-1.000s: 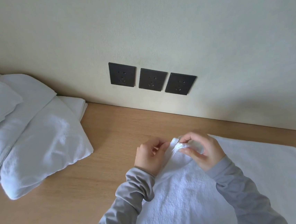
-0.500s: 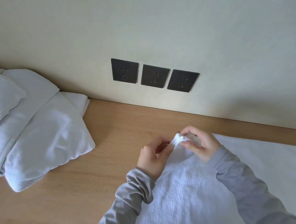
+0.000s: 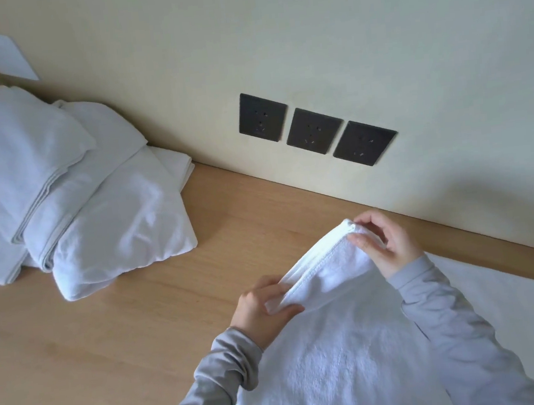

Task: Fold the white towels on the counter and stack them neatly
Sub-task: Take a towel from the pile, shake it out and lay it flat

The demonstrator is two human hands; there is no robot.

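Two hands: both pinched one hemmed edge (image 3: pixel 316 258) of the towel (image 3: pixel 339 358), stretched taut between them, probably to square the layers before the next fold.
Left hand (image 3: pixel 262 304): below and left of the sockets (image 3: pixel 314 130); thumb and fingers clamped on the near end of the hem.
Right hand (image 3: pixel 383 243): below the sockets; fingertips nipped the far corner, lifted off the counter (image 3: pixel 141 328).
Towel, location: below the sockets, body lying on the counter, only the held edge raised; fold judged unfinished.
Flat white cloth (image 3: pixel 512 293): below and right of the sockets; same towel or another, could not be told.
Pile (image 3: pixel 79 200): well left of the sockets, by the wall; loosely folded towels heaped unevenly, judged not yet a neat stack.
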